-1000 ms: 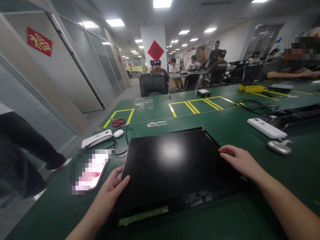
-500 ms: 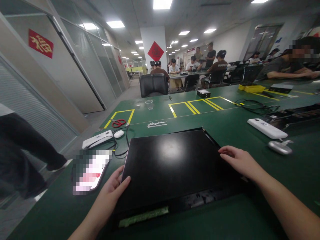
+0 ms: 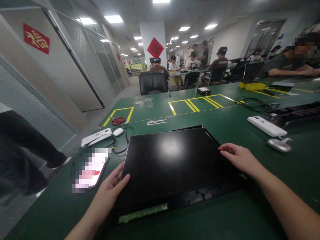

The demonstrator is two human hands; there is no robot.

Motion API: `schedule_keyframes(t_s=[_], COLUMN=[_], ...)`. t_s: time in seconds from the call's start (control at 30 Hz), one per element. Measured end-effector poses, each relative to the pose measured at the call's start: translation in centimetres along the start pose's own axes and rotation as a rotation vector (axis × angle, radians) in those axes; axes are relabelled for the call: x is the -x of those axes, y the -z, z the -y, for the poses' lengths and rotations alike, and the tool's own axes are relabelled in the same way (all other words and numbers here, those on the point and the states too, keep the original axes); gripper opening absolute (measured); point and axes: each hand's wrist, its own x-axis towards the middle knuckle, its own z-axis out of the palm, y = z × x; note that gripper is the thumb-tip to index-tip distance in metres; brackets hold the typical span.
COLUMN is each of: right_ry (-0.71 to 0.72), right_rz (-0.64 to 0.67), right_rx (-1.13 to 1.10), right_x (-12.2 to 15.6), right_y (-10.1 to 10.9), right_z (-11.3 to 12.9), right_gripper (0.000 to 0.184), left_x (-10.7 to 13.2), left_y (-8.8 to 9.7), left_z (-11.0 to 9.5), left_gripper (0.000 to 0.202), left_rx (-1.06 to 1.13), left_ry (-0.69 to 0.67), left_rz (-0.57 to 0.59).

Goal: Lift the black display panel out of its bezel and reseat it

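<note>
A flat black screen panel (image 3: pixel 172 163) with a bright ceiling reflection lies in front of me, on a black frame (image 3: pixel 210 133) that shows past its far and right edges. Its left side is slightly raised and askew to the frame. My left hand (image 3: pixel 113 181) grips the left edge, thumb on top and fingers beneath. At the right edge, my right hand (image 3: pixel 237 158) is closed, thumb and fingertips at the rim; whether they pinch the panel or the frame is hard to see. A green strip (image 3: pixel 143 213) runs along the near edge.
Left of the panel lie a phone (image 3: pixel 93 170), a white device (image 3: pixel 97 136) with a cable, a white mouse (image 3: pixel 118 132) and red-handled scissors (image 3: pixel 118 121). Another white device (image 3: pixel 266 126) and a silver mouse (image 3: pixel 279 145) sit right. A plastic cup (image 3: pixel 149 101) stands farther back; people sit beyond.
The camera has tilted slightly, so the scene sits a little higher. Both hands and the panel keep nearly the same positions.
</note>
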Motion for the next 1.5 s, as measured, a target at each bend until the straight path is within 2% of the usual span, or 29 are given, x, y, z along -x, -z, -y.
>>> schedule_keyframes(t_s=[0.17,0.23,0.33,0.47,0.6,0.67,0.73,0.83,1.5], right_ry=[0.007,0.005,-0.002,-0.003,-0.004,-0.005,-0.009,-0.015,-0.002], right_rz=[0.001,0.005,0.010,0.007,0.013,0.018,0.019,0.019,0.011], right_rx=[0.024,0.030,0.041,0.047,0.042,0.039,0.035,0.036,0.051], right_x=[0.0,0.0,0.0,0.0,0.0,0.0,-0.1,-0.2,-0.3], right_y=[0.0,0.0,0.1,0.3,0.4,0.3,0.3,0.3,0.3], right_z=[-0.2,-0.2,0.0,0.4,0.4,0.2,0.1,-0.2,-0.6], right_gripper=[0.029,0.030,0.032,0.030,0.031,0.033,0.034,0.035,0.034], left_x=[0.0,0.0,0.0,-0.4,-1.2,-1.6,-1.9,-2.2,-2.5], left_y=[0.1,0.1,0.1,0.7,2.0,2.6,3.1,3.4,3.0], left_z=[-0.1,-0.2,-0.2,-0.1,0.5,0.8,1.2,1.6,2.7], left_gripper=[0.125,0.124,0.107,0.085,0.081,0.078,0.076,0.075,0.057], left_rx=[0.018,0.011,-0.004,-0.011,-0.177,-0.279,-0.361,-0.433,-0.822], left_ry=[-0.004,0.008,0.011,-0.079,-0.184,-0.291,-0.335,-0.314,-0.408], left_rz=[0.017,0.020,0.012,-0.002,0.010,-0.035,-0.030,0.007,-0.065])
